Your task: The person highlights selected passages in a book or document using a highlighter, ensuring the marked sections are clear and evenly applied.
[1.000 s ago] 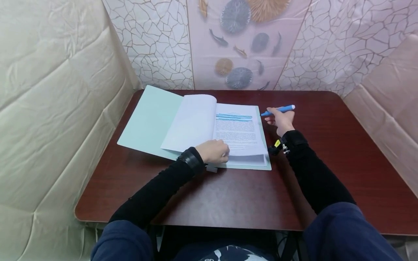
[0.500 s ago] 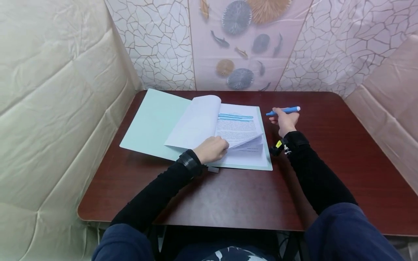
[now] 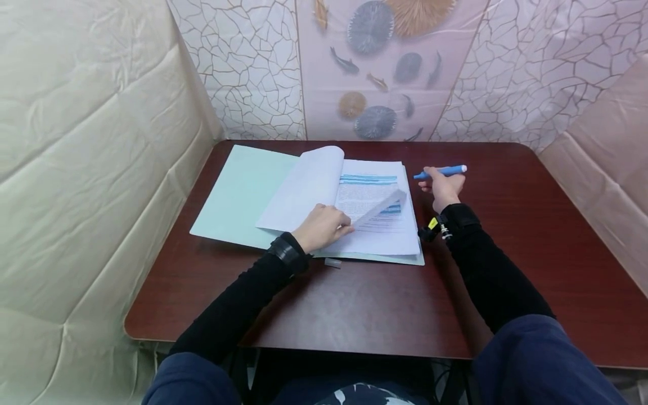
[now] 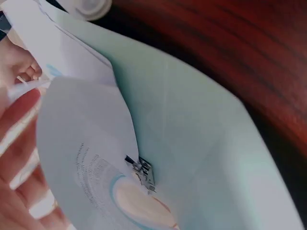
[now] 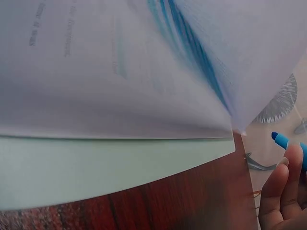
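A pale green folder (image 3: 243,185) lies spread on the desk, its printed papers (image 3: 364,191) marked with blue highlighted lines. My left hand (image 3: 324,226) pinches the near edge of a lifted sheet (image 3: 381,208), which slants up over the page below. In the left wrist view, a metal fastener (image 4: 143,173) sits near the fold of the papers. To the right of the folder, my right hand (image 3: 444,188) holds a blue marker (image 3: 453,170) between thumb and fingers. Its dark tip (image 5: 274,136) is bare in the right wrist view and points left, apart from the paper.
A dark red-brown desk (image 3: 506,270) carries the folder. By the folder's front edge lies a small greyish translucent piece (image 3: 332,262). Quilted cream covering (image 3: 101,169) rises at the left, and a patterned backdrop (image 3: 374,73) hangs behind the desk.
My left hand has lifted the sheet and drawn it up and left, uncovering more blue-highlighted lines on the page below. The right hand with the marker has shifted slightly right.
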The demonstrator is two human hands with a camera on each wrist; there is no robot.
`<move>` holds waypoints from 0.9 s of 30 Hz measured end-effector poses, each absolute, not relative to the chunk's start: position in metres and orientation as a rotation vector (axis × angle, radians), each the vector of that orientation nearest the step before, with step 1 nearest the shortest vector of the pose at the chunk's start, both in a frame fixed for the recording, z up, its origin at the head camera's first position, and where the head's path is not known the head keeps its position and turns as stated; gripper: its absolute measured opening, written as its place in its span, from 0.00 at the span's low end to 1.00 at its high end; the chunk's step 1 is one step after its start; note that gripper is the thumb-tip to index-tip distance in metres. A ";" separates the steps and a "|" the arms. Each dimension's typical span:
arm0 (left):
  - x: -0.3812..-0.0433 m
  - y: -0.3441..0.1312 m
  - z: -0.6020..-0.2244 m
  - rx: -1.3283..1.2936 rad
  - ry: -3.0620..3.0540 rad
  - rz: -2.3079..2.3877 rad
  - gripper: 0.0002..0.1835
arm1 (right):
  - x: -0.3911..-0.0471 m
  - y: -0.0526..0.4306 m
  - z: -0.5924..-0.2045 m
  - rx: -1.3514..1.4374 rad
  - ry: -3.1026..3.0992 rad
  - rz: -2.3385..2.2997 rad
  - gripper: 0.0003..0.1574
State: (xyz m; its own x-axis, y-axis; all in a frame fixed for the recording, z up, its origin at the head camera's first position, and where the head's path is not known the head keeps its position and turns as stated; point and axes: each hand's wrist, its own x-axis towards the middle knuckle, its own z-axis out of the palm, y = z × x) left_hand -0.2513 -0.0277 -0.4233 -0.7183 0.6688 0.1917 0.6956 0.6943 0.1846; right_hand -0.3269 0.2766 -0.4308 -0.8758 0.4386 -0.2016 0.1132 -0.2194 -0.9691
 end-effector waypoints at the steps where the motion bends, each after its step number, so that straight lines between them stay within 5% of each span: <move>1: -0.251 -0.028 -0.423 -1.080 -2.779 -0.378 0.13 | -0.327 0.277 -0.430 -0.661 -1.811 2.199 0.25; 13: -0.250 -0.044 -0.412 -0.472 -2.705 -0.505 0.22 | -0.328 0.274 -0.431 -0.636 -1.860 2.184 0.27; 27: -0.235 -0.063 -0.401 -0.224 -3.051 -0.096 0.06 | -0.333 0.263 -0.435 -0.599 -1.922 2.202 0.23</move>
State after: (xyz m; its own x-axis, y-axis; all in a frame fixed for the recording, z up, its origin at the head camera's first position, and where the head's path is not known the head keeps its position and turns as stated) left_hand -0.2353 -0.0627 -0.4008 -0.9861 0.1428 0.0853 0.1479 0.9874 0.0567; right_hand -0.3333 0.2628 -0.4348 -0.9074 0.3731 -0.1934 0.1413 -0.1626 -0.9765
